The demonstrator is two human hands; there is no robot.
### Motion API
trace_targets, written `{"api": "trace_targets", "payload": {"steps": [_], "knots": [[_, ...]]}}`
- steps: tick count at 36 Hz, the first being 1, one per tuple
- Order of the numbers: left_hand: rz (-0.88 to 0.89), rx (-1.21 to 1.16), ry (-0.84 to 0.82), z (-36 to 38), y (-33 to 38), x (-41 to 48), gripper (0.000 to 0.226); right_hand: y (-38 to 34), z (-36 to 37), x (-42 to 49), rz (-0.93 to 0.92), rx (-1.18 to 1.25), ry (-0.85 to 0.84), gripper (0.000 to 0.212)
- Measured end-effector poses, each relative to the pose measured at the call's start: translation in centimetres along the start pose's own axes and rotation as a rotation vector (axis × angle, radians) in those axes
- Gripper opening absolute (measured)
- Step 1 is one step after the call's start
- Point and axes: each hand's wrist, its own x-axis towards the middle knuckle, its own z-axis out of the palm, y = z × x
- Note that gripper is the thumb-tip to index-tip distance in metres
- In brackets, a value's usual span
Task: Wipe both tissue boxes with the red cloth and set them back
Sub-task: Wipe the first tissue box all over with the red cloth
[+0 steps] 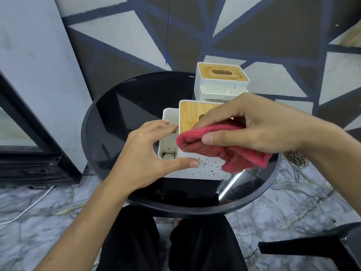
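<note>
Two white tissue boxes with wooden lids stand on a round black glass table (121, 114). The near tissue box (190, 116) has a side compartment on its left. My left hand (150, 153) grips that box at its left front corner, thumb on the dotted front wall. My right hand (252, 124) presses the red cloth (220, 149) onto the wooden lid and the box's right front, hiding most of the lid slot. The far tissue box (220, 83) stands untouched behind, its lid looking dusty.
The table stands against a wall painted with grey and dark triangles. A black chair part (316, 249) juts in at the lower right. A white cable (29, 208) lies on the marble floor at the left. A chain (295, 157) shows beyond the table's right rim.
</note>
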Motion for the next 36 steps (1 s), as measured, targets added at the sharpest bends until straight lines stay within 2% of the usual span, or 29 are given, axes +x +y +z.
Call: {"api": "trace_targets", "payload": {"steps": [6,8,10,16,25,36], "knots": [[-0.054,0.084,-0.061,-0.9,0.4,0.0,0.095,1.5,-0.2,0.1,-0.045,0.101,0.234,0.023],[-0.043,0.109,-0.114,-1.5,0.3,0.2,0.086,1.8,-0.3,0.1,-0.048,0.154,0.264,0.021],[-0.024,0.108,-0.152,-2.1,0.1,0.6,0.067,2.1,-0.3,0.1,-0.047,0.167,0.281,0.021],[0.028,0.192,-0.11,-2.4,-0.1,1.9,0.028,2.5,0.0,0.1,-0.036,0.207,0.325,0.022],[0.022,0.22,-0.004,-1.8,0.6,2.7,0.02,2.9,-0.2,-0.2,-0.011,0.204,0.386,0.028],[0.015,0.324,0.107,-1.0,0.6,2.5,0.016,3.4,-0.8,-0.9,-0.033,0.287,0.507,0.024]]}}
